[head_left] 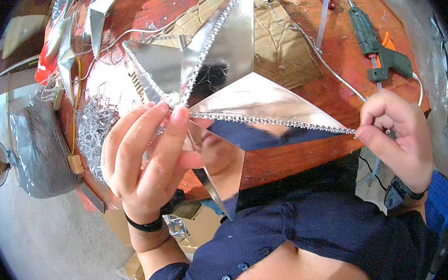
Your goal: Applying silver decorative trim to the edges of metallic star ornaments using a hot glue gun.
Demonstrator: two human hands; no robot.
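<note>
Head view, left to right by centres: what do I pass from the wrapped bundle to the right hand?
Plastic-wrapped bundle → silver tinsel heap → left hand → shiny silver star → right hand. Glue gun left out: it overlaps the right hand's span.

Pale floor [48,243] shows beside a reddish wooden table [341,52].

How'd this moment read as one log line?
left hand: at centre of silver star | right hand: its right tip | trim: along three points | glue gun: on table
</note>
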